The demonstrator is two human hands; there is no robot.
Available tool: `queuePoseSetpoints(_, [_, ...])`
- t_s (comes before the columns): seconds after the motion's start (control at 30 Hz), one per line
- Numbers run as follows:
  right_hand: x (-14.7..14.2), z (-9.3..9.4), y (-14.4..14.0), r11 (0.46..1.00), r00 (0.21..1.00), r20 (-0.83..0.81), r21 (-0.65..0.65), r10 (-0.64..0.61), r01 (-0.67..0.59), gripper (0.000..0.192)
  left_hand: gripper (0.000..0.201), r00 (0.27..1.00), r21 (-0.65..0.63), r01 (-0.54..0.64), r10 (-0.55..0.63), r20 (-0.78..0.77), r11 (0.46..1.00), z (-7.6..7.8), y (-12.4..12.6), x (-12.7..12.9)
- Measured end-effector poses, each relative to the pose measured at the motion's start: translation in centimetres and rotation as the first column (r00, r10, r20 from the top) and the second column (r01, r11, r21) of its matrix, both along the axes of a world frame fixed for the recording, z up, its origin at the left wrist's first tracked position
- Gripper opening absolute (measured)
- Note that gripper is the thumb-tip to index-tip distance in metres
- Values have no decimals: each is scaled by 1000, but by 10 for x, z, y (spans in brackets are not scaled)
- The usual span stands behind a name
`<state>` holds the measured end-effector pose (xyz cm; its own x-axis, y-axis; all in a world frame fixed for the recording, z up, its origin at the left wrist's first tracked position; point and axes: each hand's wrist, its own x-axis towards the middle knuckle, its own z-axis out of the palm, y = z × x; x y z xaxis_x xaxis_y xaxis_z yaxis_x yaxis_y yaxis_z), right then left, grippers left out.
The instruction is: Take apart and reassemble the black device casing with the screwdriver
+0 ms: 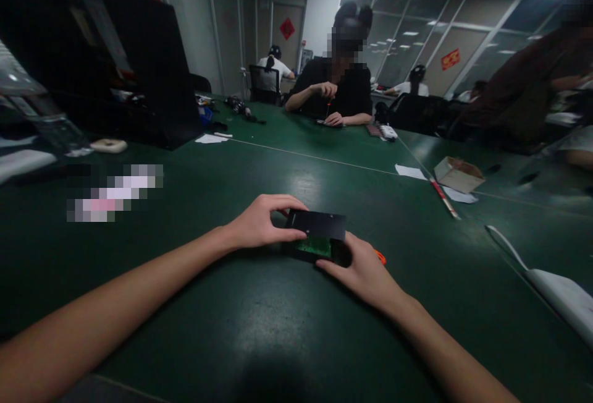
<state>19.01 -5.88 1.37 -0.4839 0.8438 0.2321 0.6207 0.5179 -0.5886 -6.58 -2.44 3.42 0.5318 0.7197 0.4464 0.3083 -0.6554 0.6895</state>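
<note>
Currently room: bare green table (259, 329) around both hands
device: black box (316, 234), green circuit board (314, 246) exposed
grip: left hand (257, 224) and right hand (364, 269) pinch its ends

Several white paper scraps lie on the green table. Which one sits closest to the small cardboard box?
The scrap just right of the cardboard box, touching its near edge. The one at lies apart on its left, and the one at is far left.

Matt black plastic case (319, 225) w/ green circuit board (315, 246); smooth, semi-gloss green tabletop (259, 316).
</note>
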Motion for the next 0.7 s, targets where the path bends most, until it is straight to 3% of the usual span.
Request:
queuePoseSetpoints(0.13, [-1, 1, 0, 999, 999, -28, -38, -29, 28, 44, 41, 998, 125, -61, 60, 14, 990, 0, 0, -1])
queuePoseSetpoints(0.2, [0, 0, -1, 997, 997, -59, -60, -52, 49, 45, 43, 995, 102, -98, 96, 19, 990, -4, 2, -1])
queuePoseSetpoints(0.3, [0, -1, -1, 993, 983, -165, -98, -80, 65, 52, 44, 978, -86, -107, 121, 170, 991, -11, 6, 2])
queuePoseSetpoints(0.37, [1, -2, 0, 986, 964, -240, -144, -116, 83, 55, 44, 938, -261, -9, 99, 333, 965, -15, 8, 5])
queuePoseSetpoints(0.5, [2, -3, 3, 965, 905, -381, -243, -191, 102, 55, 45, 843, -533, 244, 95, 530, 810, -20, 10, 8])
queuePoseSetpoints(0.7, [4, -1, 8, 939, 793, -550, -334, -262, 78, 53, 41, 758, -672, 413, 178, 628, 615, -23, 9, 9])
